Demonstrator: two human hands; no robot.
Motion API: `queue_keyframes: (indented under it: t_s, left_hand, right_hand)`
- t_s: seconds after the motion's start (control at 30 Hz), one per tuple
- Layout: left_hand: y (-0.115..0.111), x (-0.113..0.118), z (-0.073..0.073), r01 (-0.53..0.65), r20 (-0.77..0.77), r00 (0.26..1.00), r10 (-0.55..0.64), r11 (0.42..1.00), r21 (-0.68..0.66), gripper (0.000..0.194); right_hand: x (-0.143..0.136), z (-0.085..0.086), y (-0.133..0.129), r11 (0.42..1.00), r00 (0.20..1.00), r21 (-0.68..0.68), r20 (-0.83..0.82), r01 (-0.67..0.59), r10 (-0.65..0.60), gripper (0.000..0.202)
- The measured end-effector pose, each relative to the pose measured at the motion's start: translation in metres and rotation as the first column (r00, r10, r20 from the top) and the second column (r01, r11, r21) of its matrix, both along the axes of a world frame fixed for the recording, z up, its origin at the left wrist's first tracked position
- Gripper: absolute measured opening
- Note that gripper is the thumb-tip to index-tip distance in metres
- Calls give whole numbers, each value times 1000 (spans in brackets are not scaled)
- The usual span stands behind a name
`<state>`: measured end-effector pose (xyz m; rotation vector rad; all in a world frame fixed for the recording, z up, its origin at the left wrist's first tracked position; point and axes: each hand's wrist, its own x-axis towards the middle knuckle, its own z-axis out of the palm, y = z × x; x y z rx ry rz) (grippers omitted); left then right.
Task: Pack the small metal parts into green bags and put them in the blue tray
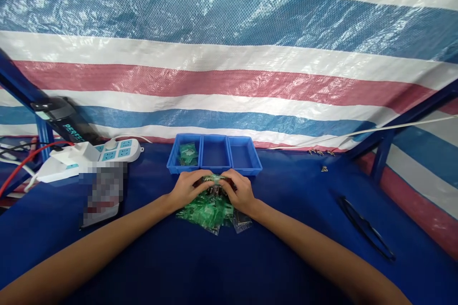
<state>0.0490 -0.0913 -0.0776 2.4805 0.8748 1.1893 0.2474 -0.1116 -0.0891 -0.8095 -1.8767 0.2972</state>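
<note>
My left hand (189, 189) and my right hand (240, 191) meet over the middle of the table, both closed on a small green packet (213, 179) between their fingertips. Beneath them lies a pile of green plastic packets (205, 212); a clear packet with something dark inside (242, 221) is at its right edge. Just behind my hands stand three joined blue trays (214, 152). The left tray holds green packets (188, 153); nothing shows in the middle and right ones. My fingers partly hide the held packet.
On the left are a white power strip (123, 150) with cables, a black bottle (67, 119) and a blurred dark phone-like object (103, 195). Black glasses (368, 228) and small metallic pieces (324, 168) lie at right. Striped sheeting (229, 81) hangs behind.
</note>
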Motion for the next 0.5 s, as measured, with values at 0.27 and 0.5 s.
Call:
queue_keyframes:
  t_s: [0.27,0.5]
  left_hand:
    - [0,3,4,-25,-7,1000,25,999,-22,23]
    - [-2,2,5,-38,24,999,39,999,-18,23]
  right_hand:
    - [0,4,-1,999,998,-25,-52,24,-26,8]
    - [-1,2,3,1000,999,-20,40,-4,5,24]
